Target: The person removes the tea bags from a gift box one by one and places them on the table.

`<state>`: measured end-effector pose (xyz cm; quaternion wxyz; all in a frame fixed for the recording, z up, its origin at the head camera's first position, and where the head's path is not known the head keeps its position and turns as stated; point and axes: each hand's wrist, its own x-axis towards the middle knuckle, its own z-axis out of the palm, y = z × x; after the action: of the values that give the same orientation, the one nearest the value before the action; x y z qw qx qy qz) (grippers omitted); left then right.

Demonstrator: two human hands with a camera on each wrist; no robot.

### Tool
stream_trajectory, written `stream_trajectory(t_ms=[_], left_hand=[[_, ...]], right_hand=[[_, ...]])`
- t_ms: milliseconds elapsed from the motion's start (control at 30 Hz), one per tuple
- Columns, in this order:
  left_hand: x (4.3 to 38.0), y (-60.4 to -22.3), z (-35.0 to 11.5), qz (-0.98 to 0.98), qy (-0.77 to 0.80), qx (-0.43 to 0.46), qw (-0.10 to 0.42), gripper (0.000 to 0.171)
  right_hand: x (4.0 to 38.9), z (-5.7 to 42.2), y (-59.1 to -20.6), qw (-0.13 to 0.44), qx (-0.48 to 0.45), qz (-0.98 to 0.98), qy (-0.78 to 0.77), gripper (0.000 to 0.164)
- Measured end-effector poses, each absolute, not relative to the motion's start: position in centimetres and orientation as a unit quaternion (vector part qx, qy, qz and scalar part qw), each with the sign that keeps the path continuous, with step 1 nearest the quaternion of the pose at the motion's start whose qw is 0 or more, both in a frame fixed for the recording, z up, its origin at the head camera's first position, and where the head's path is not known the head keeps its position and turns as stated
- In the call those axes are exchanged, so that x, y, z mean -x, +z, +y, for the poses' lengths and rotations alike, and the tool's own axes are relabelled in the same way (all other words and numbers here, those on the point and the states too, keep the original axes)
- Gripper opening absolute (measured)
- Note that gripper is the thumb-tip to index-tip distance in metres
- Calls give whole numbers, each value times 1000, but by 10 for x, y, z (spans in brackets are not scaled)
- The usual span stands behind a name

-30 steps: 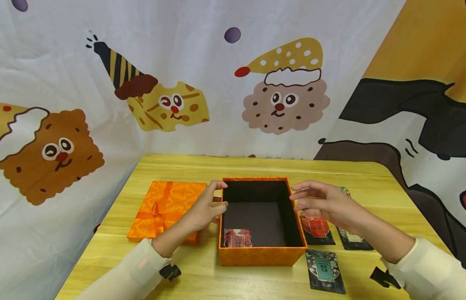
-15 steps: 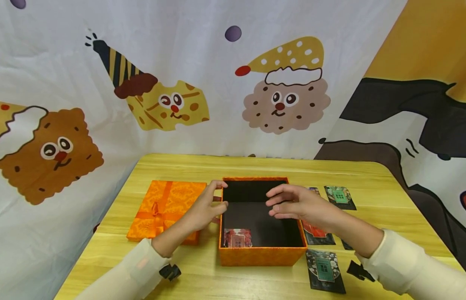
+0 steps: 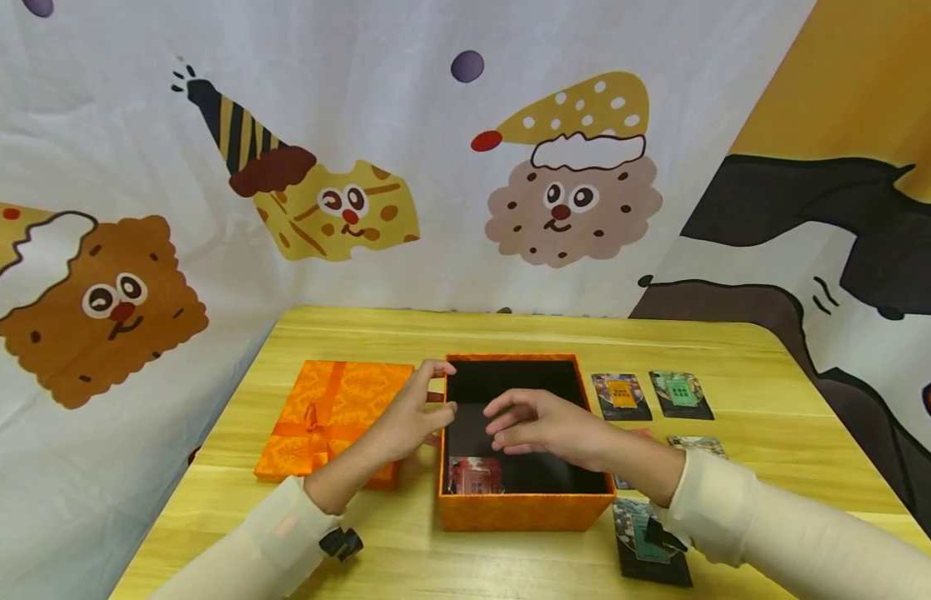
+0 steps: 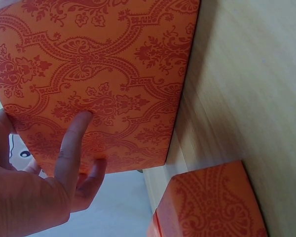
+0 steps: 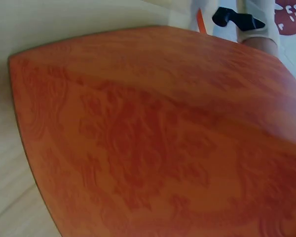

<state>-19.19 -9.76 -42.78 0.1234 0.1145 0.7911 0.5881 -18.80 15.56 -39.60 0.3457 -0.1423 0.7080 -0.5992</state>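
An orange patterned box (image 3: 525, 512) with a dark inside stands uncovered on the table. My left hand (image 3: 411, 412) grips its left wall; in the left wrist view, fingers (image 4: 71, 148) lie against the outer side. Over the box's opening hovers my right hand (image 3: 548, 427), fingers loosely bent and holding nothing. Below it, a reddish packet (image 3: 475, 477) lies in the near left corner inside the box. The right wrist view is filled by the box's outer wall (image 5: 148, 138), and the right hand is out of that view.
An orange lid (image 3: 307, 425) with a ribbon bow lies left of the box. To the right lie packets with an orange label (image 3: 621, 397) and a green label (image 3: 681, 395), plus a dark packet (image 3: 645, 562) nearer. Others are partly hidden by the right arm. A printed curtain (image 3: 450, 167) hangs behind.
My right hand has moved left from the box's right edge to above its opening, uncovering packets at the far right. The left hand, box and reddish packet have stayed put.
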Motion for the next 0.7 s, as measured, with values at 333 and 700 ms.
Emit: stream_trajectory(t_ms=[333,700], left_hand=[[194,-429,-97,790,587,-119,126,49],[192,-428,-99,791,585,-120,132,50]], right_hand=[[191,136,-408,358,227,780,-461,38],[184,124,-410,374,354,845,-145,34]])
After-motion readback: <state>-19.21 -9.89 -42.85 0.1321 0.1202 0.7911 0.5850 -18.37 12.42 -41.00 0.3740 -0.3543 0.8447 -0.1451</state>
